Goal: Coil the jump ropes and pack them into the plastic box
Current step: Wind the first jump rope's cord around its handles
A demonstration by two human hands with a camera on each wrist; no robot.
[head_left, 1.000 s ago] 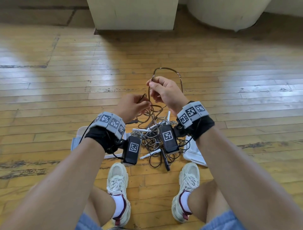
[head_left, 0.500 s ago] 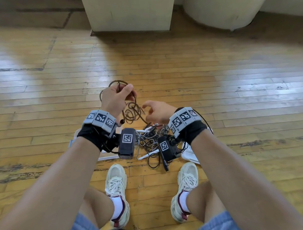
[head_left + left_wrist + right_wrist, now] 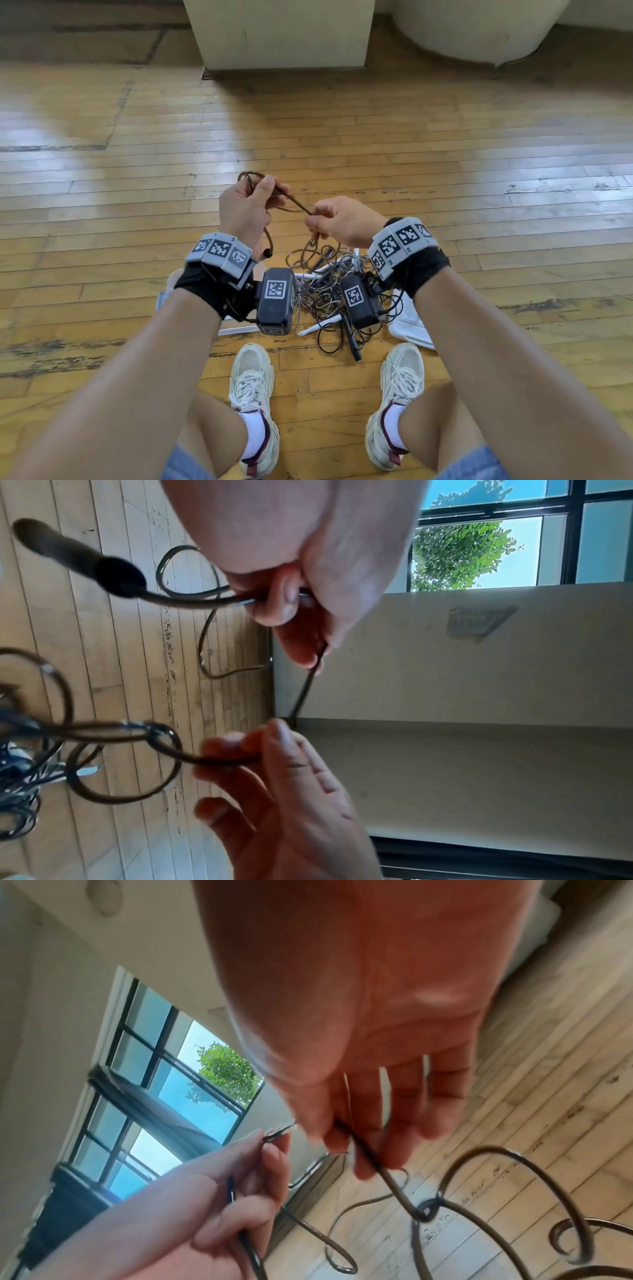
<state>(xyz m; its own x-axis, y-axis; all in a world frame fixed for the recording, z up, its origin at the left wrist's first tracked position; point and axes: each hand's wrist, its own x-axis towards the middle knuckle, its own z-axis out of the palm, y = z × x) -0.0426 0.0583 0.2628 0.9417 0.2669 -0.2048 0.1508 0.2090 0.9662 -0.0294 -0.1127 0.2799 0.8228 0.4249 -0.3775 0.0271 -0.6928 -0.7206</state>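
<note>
Head view: seated on the floor (image 3: 445, 144), legs apart. Left hand (image 3: 245, 205) raised, fingers curled round gathered loops of a brown rope (image 3: 297, 206); right hand (image 3: 342, 222) just beside it, pinching the same rope, a short taut stretch running between them. Rest of that rope hanging down into a tangled pile (image 3: 329, 294) of ropes between the feet. Clear box (image 3: 164, 299) mostly hidden behind the left wrist, at the pile's left edge; white lid (image 3: 411, 322) at its right edge. Nothing visibly packed.

Left wrist view: left thumb and fingers (image 3: 287, 596) clamped on the rope (image 3: 192, 600), a dark handle (image 3: 85, 558) hanging out from the grip, a loop or two below. Right fingers (image 3: 274, 739) pinching the next length.

Right wrist view: blurred; right fingers (image 3: 369, 1139) closed on the rope (image 3: 397, 1185), left hand (image 3: 240, 1191) holding thin strands.

Judged early: first rope only partly coiled, the pile untouched, packing all left.
</note>
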